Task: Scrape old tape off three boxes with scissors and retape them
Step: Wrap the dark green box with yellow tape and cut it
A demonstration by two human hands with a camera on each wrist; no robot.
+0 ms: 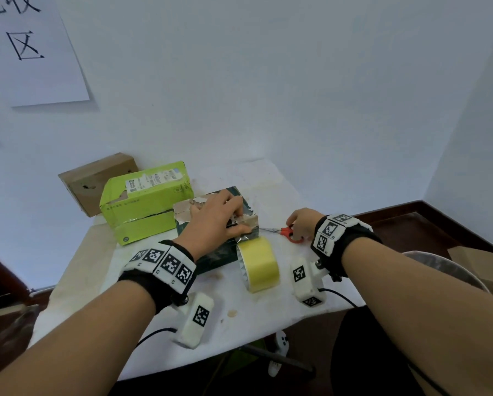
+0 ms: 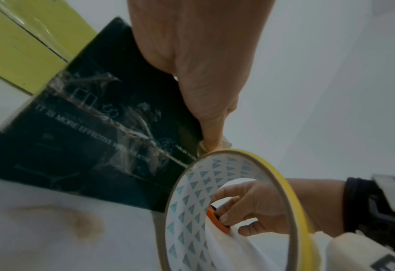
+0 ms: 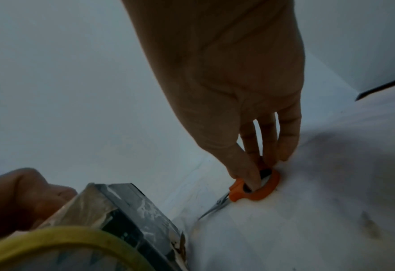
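- Three boxes stand on the white cloth-covered tabletop (image 1: 271,310): one plain brown cardboard box (image 1: 97,181) at the far left by the wall, one lime-green cardboard box (image 1: 146,201) just beside it, and one dark green, nearly black, printed box (image 1: 219,252) in front, touching the lime one.
- The lime-green box carries one white shipping label (image 1: 154,180) on top; its print is too small to read. Its top edge is torn.
- On the side of the dark box, seen from the left wrist, white lettering reads "IT IS MORE EFFECTIVE", with the rest hidden under wrinkled clear old tape (image 2: 131,139).
- One roll of yellow packing tape (image 1: 261,264) stands on edge against the near right corner of the dark box; its core is printed with small blue-green triangles.
- One pair of small orange-handled scissors (image 1: 285,232) lies on the tabletop right of the dark box, blades pointing toward it.
- The left hand (image 1: 216,218) rests on top of the dark box, its fingers (image 1: 234,200) curled over torn paper and tape, thumb at the near edge.
- The right hand (image 1: 304,222) reaches down to the scissors, its fingers (image 3: 252,176) bent and pinching the handle loop, one tip inside it.
- One white paper sheet (image 1: 31,50) on the wall shows the handwritten character "区".
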